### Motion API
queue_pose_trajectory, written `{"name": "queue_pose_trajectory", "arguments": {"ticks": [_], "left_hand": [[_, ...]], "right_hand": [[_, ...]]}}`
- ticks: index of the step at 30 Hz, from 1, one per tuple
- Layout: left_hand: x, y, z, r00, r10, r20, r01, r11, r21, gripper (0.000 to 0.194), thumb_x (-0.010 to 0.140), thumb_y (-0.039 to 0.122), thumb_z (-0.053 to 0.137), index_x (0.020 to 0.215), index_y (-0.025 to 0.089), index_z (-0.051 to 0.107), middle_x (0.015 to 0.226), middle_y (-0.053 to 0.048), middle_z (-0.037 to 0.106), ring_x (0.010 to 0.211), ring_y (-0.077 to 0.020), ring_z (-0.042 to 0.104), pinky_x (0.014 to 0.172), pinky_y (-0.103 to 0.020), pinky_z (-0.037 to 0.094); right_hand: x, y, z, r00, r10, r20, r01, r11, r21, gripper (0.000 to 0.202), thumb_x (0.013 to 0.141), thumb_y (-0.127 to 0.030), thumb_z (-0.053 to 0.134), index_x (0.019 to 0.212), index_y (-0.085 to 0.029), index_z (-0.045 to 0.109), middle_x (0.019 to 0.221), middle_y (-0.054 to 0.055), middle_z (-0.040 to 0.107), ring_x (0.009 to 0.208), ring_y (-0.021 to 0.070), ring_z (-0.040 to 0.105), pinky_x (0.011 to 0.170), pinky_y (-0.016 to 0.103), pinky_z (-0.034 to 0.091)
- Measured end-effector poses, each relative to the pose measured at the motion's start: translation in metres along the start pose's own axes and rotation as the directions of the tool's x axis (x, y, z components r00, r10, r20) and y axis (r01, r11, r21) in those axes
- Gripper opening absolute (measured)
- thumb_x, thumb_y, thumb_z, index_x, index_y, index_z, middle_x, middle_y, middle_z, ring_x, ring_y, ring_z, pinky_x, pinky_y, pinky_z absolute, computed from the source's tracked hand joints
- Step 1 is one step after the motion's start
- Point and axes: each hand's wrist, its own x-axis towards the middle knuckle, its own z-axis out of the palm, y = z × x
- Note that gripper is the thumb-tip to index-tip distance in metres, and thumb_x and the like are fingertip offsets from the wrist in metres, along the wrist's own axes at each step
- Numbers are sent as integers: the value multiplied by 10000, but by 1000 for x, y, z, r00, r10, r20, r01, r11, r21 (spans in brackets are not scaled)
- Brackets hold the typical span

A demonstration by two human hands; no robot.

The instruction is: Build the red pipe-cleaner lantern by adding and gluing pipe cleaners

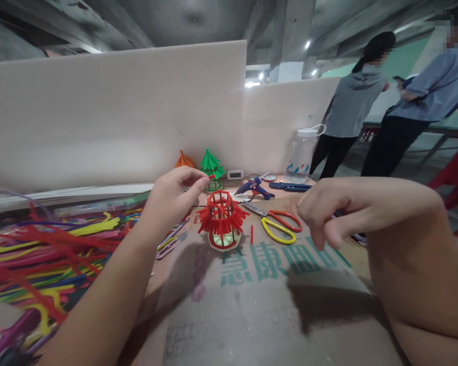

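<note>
My left hand (181,195) pinches a short red piece (212,177) between thumb and fingertips, just above and behind a small red tower. The red tower (222,218) stands upright on the cardboard, with a fringed red roof around its middle and a pale base. My right hand (328,211) hangs over the cardboard to the right of the scissors, its fingers bent downward; whether anything is between them cannot be made out. Scissors (280,227) with red and yellow handles lie between the tower and my right hand. A short red strip (252,235) rests beside the tower.
Colourful fuzzy sticks (53,249) pile up at the left. Behind the tower are a green model (210,165), an orange one (183,158), a blue glue gun (255,188), pliers (290,187) and a bottle (301,155). White panels (118,117) stand behind; two people stand at the right.
</note>
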Motion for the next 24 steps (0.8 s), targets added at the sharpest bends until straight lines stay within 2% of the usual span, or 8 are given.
{"name": "queue_pose_trajectory", "arguments": {"ticks": [1, 4, 9, 11, 14, 16, 20, 24], "left_hand": [[0, 1, 1, 1000, 8, 5, -8, 1000, 4, 263, 932, 404, 589, 906, 186, 735, 903, -37, 747, 827, -192, 660, 799, -297, 501], [-1, 3, 3, 998, 47, 31, -47, 999, 14, 263, 936, 401, 582, 902, 190, 735, 922, -37, 744, 857, -195, 660, 805, -295, 497], [-3, 7, 4, 996, 59, 67, -61, 998, 16, 249, 945, 395, 585, 913, 199, 735, 914, -25, 737, 845, -182, 651, 792, -281, 494], [-4, 8, 4, 995, 60, 74, -61, 998, 8, 243, 946, 395, 591, 921, 202, 736, 901, -24, 736, 824, -181, 648, 781, -284, 494], [-7, 9, 5, 994, 71, 80, -70, 997, -21, 234, 950, 394, 598, 921, 209, 738, 893, -21, 734, 810, -177, 646, 776, -289, 493], [-8, 10, 5, 994, 77, 80, -73, 996, -47, 231, 951, 396, 602, 915, 211, 735, 882, -19, 730, 802, -174, 645, 759, -284, 494], [-8, 11, 7, 992, 81, 96, -73, 993, -89, 227, 947, 391, 608, 908, 202, 729, 877, -21, 723, 801, -173, 644, 717, -271, 486], [-9, 16, 12, 978, 133, 158, -116, 987, -112, 197, 949, 343, 608, 864, 195, 706, 874, -17, 713, 826, -167, 640, 731, -266, 474]], "right_hand": [[0, 1, 0, 999, 38, -9, -38, 999, -36, 381, 994, -459, 566, 812, -170, 734, 723, 42, 682, 704, 139, 624, 644, 248, 446], [10, 6, 1, 969, 167, -181, -194, 970, -143, 326, 985, -434, 562, 997, -169, 752, 877, 63, 735, 757, 155, 649, 647, 253, 450], [32, 19, 8, 889, 244, -388, -360, 897, -259, 446, 953, -536, 531, 766, -170, 704, 672, 12, 633, 590, 124, 509, 549, 259, 335], [41, 27, 14, 844, 222, -487, -387, 882, -268, 398, 950, -511, 546, 795, -179, 701, 682, 7, 637, 598, 125, 500, 548, 258, 316], [54, 35, 24, 790, 162, -592, -371, 895, -249, 202, 945, -366, 587, 937, -209, 714, 762, -1, 689, 649, 129, 556, 583, 250, 342], [59, 36, 29, 762, 120, -636, -341, 910, -236, 149, 938, -312, 597, 943, -213, 709, 773, -5, 697, 666, 126, 569, 597, 247, 351], [64, 31, 34, 729, 97, -678, -326, 919, -220, 364, 958, -457, 584, 726, -185, 657, 628, -13, 616, 582, 114, 490, 541, 253, 302], [71, 28, 42, 670, 14, -742, -257, 942, -215, 240, 959, -401, 611, 941, -187, 718, 759, 5, 692, 638, 118, 544, 599, 243, 371]]}}
